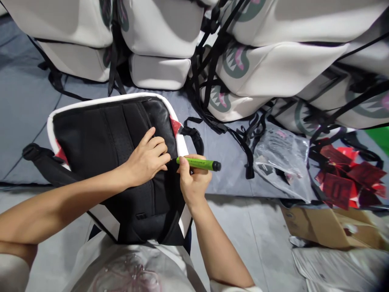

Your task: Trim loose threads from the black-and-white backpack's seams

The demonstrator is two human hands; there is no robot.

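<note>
A black backpack [118, 129] with white edging lies back panel up, partly on the grey-covered table and partly towards my lap. My left hand [148, 156] rests on its back panel, little finger stretched out. Thumb and index finger are pressed together at the panel's right side; they seem to pinch the black fabric. A green marker pen [202, 163] with a black end is in my right hand [194, 178]. Its tip points left, close to the left fingertips; the exact contact is hidden. Red patches [175, 126] show at both sides of the white edging.
White backpacks [164, 26] with printed toothy mouths are stacked along the back. On the table's right lie clear plastic bags [282, 158] and a pile of red tags [349, 174]. Black straps [243, 146] trail across the table. A cardboard box [322, 229] stands below its edge.
</note>
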